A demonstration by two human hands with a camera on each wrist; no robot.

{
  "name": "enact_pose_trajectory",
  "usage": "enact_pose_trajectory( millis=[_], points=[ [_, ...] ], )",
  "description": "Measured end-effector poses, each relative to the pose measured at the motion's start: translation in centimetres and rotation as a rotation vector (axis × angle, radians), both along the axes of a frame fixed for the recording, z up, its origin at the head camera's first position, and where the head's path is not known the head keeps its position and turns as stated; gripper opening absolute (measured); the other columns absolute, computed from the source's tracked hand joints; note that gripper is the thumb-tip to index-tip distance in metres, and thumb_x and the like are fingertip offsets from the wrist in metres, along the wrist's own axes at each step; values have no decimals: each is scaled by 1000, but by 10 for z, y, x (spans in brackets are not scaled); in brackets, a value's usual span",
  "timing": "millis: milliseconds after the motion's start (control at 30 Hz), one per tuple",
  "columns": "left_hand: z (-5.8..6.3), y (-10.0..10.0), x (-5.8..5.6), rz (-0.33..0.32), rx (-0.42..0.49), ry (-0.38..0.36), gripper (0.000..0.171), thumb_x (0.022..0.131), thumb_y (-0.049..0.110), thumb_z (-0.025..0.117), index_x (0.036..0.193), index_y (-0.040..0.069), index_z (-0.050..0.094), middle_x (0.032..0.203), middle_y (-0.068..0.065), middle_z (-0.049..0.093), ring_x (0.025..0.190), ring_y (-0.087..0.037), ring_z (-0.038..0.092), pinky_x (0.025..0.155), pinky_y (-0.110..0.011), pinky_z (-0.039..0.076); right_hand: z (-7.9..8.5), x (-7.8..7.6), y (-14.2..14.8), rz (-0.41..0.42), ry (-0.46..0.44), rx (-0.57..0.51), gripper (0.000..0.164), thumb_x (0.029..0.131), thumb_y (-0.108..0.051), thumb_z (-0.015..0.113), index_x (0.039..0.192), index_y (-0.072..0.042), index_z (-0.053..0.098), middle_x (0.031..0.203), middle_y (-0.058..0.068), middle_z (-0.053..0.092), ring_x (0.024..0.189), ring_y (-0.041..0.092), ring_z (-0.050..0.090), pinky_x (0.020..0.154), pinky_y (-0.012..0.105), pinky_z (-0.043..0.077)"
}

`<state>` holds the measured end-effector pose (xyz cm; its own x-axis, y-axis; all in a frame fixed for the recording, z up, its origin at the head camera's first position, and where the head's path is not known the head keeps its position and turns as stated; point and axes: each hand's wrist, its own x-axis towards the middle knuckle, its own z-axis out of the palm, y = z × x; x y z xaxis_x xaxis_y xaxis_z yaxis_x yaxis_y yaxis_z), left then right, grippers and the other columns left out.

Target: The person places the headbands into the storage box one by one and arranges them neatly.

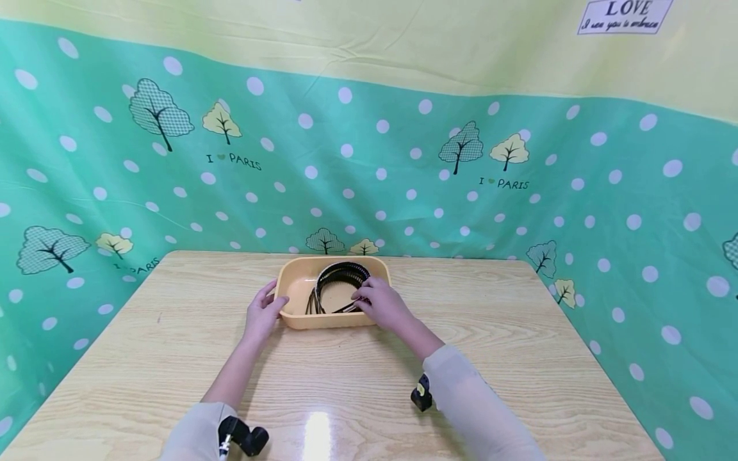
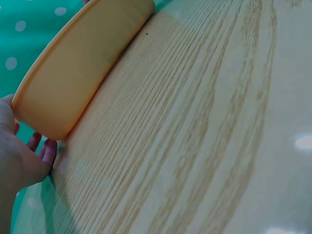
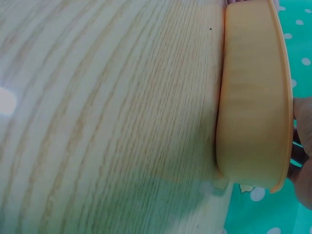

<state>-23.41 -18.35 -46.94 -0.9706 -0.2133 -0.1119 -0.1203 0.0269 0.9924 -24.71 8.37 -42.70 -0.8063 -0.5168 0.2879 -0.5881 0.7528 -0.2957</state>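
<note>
A shallow yellow-orange plastic basin [image 1: 328, 321] stands near the far edge of the table. Inside it, a black coiled cable [image 1: 330, 275], ribbed and shiny along part of its loop, leans toward the right end. My left hand [image 1: 262, 314] grips the basin's left end, thumb over the rim and fingers along the outer wall; the left wrist view shows that hand [image 2: 24, 161] at the corner. Reaching over the front rim, my right hand [image 1: 385, 304] pinches the coil's right side near its loose ends. In the right wrist view, the basin wall [image 3: 253, 97] hides the coil and fingertips.
The pale wood-grain table [image 1: 346, 378] stretches around the basin on both sides and in front. Behind and beside it hangs a green dotted curtain [image 1: 346, 186] with printed trees. Black wrist cameras [image 1: 245, 438] sit at both sleeves.
</note>
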Motion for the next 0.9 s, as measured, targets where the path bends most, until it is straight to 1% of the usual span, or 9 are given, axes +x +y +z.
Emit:
enact_pose_trajectory(
  millis=[267,600,900],
  points=[
    [0,0,0,1,6,0,56,91,14,54,145,16,35,133,-19,47,81,5,52,68,-13,47,0,-1,0,1,-9,11,16,88,-23,63,99,-14,72,100,4,61,97,21,54,85,35,47],
    [0,-1,0,0,5,2,56,92,15,53,145,17,35,134,-20,47,82,4,53,68,-13,47,1,-1,-1,-3,-14,22,13,88,-24,64,95,-16,72,99,2,60,96,19,54,85,34,47],
    [-1,-2,0,-3,6,2,56,92,15,53,145,17,35,134,-20,46,80,5,53,69,-13,48,0,-2,-1,-17,-33,2,15,89,-25,63,97,-16,71,103,3,60,98,20,55,87,35,48]
  ],
)
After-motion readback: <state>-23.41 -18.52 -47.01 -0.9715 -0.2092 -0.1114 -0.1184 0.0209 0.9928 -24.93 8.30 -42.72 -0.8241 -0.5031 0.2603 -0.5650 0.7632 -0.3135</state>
